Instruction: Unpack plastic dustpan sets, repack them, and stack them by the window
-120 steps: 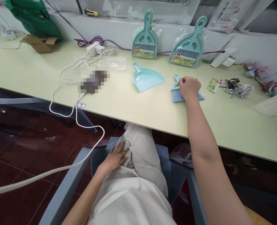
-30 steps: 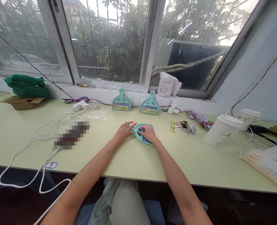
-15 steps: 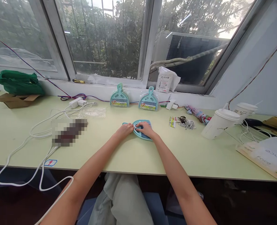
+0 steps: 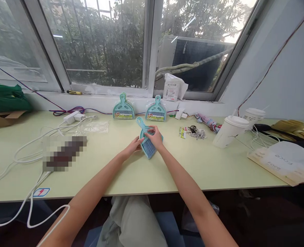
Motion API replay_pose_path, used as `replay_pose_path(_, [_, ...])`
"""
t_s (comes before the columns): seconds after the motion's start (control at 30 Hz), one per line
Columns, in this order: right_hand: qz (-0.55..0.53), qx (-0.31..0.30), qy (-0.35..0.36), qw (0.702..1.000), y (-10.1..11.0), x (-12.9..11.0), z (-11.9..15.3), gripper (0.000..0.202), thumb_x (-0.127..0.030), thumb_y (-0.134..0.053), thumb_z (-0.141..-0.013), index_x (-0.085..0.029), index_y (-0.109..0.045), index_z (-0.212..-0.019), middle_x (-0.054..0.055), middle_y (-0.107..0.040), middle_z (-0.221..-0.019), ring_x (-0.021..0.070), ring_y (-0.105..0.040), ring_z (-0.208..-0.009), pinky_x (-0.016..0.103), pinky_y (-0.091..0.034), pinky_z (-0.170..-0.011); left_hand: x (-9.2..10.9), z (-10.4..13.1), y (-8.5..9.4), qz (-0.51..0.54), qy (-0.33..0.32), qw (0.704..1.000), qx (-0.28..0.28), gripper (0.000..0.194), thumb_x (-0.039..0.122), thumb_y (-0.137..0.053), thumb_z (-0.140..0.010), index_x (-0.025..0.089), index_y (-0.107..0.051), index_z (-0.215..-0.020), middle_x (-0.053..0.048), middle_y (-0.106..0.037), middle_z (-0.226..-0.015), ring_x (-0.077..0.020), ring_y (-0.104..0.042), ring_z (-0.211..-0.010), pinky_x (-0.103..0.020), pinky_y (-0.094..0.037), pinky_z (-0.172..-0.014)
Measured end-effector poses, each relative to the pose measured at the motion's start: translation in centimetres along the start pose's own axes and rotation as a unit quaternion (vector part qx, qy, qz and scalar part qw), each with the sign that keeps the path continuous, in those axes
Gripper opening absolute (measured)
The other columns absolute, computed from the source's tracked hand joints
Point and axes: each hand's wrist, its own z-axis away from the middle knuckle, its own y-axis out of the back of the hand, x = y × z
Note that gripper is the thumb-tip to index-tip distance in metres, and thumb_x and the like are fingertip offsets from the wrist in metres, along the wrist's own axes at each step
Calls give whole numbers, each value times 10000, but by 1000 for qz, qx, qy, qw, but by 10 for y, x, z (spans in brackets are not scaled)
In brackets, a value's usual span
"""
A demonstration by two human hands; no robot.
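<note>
Plugs [image 4: 71,118] are being supported by the table [image 4: 141,175] on the left; next, a nested dustpan-and-brush set [image 4: 149,148] is being touched along its left edge by the left hand [image 4: 133,146], partly curled, seemingly for steadying, though its grip cannot be told; the set is being tilted, bristles nearest; its right part is being gripped by bent fingers of the right hand [image 4: 155,136], probably for control; beyond, keys [image 4: 197,133] are being kept well apart

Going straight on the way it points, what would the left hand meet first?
The brush-and-dustpan set, which the left hand appears to touch; the right hand on it seems next, though depth is unclear.
</note>
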Motion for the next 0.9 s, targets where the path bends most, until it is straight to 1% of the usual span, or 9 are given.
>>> replay_pose_path(0.07, [27,37,-14,999,10,11,-6,293,-275,-421,-882,-197,-566,-1123,88,-656,-1106,197,-575,-1043,309,-426,-907,-2,1,2,21,25,999,-17,570,462,-690,-731,178,-529,-1198,-119,-627,-1166,-249,-632,-1012,-376,-529,-844])
replay_pose_path(0.17, [176,155,-95,967,36,46,-12,360,-242,-398,-889,-157,-556,-1202,168,-514,-1344,274,-396,-1290,434,-335,-1027,-4,-1,14,30,40,998,47,480,353,-706,-678,163,-551,-1091,-92,-638,-1073,-212,-639,-912,-318,-549,-739])
replay_pose_path(0.2, [225,162,-121,953,45,60,-13,415,-238,-418,-884,-145,-508,-1278,185,-429,-1427,291,-301,-1362,482,-287,-1060,-4,-2,19,35,38,996,70,450,337,-691,-674,166,-553,-1067,-80,-638,-1038,-195,-638,-875,-303,-547,-714])
replay_pose_path(0.27, [285,106,-175,936,59,87,-12,487,-249,-422,-891,-116,-434,-1359,220,-315,-1498,314,-179,-1422,573,-212,-1077,-4,-5,29,52,29,992,110,405,324,-662,-674,184,-552,-1038,-50,-631,-971,-166,-627,-811,-279,-538,-673])
replay_pose_path(0.37, [298,-7,-203,933,62,106,-11,414,-261,-366,-923,-136,-513,-1289,221,-430,-1423,319,-313,-1365,633,-181,-1062,-3,-8,41,82,29,981,174,356,317,-644,-681,208,-552,-1007,-23,-615,-902,-140,-610,-751,-256,-524,-640])
replay_pose_path(0.5, [248,-108,-79,960,39,86,-10,296,-237,-388,-924,-205,-628,-1093,112,-625,-1199,236,-533,-1152,594,-167,-1096,-3,-10,51,125,47,961,243,333,288,-651,-695,215,-549,-1004,-20,-606,-872,-128,-604,-718,-246,-518,-618])
replay_pose_path(0.6, [231,-120,8,966,20,66,-6,329,-271,-468,-910,-200,-572,-1213,110,-603,-1216,211,-543,-1120,520,-218,-1102,-4,-10,57,149,48,952,262,340,291,-669,-710,224,-558,-1024,-18,-610,-864,-126,-606,-704,-243,-517,-604])
replay_pose_path(0.7, [255,-123,37,958,12,57,-1,386,-293,-509,-901,-211,-546,-1276,126,-547,-1290,241,-490,-1189,523,-216,-1099,-7,-10,59,163,37,949,269,338,299,-693,-713,231,-579,-1025,-20,-629,-897,-125,-612,-710,-225,-510,-584])
replay_pose_path(0.9, [192,-158,35,968,11,60,1,334,-129,-372,-925,-217,-668,-1053,69,-617,-1203,187,-540,-1137,537,-141,-1129,-9,-13,59,179,38,947,265,383,282,-753,-668,219,-597,-1011,-39,-657,-923,-155,-643,-736,-247,-531,-596])
